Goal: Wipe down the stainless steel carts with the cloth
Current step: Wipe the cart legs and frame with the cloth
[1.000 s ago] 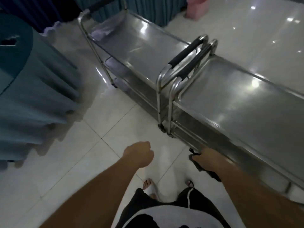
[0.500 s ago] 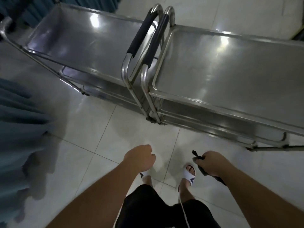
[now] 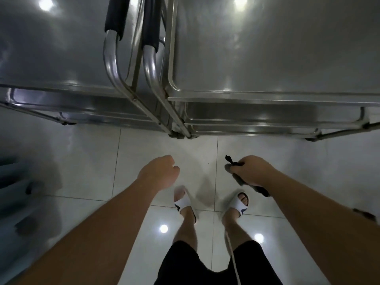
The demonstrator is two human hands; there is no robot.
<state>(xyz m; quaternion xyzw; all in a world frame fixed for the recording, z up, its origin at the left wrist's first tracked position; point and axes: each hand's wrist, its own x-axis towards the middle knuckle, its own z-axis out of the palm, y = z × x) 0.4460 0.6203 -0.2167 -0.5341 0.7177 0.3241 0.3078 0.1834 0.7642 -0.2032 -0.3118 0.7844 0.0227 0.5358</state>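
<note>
Two stainless steel carts stand side by side right in front of me. The left cart (image 3: 51,48) and the right cart (image 3: 277,48) meet at their black-padded handles (image 3: 131,17). My right hand (image 3: 249,171) grips a dark cloth (image 3: 233,164), which hangs below the fist, held low above the floor short of the right cart's front edge. My left hand (image 3: 159,172) hovers beside it with fingers curled and nothing in it. Neither hand touches a cart.
The floor is glossy white tile (image 3: 102,161) with light reflections. My feet in white slides (image 3: 185,202) stand close to the carts' lower frames (image 3: 178,134). A blurred teal fabric (image 3: 18,192) lies at the left edge.
The view has tilted down and closed in, so the carts fill the top of the frame. Both hands keep the same pose; the cloth stays in my right hand.
</note>
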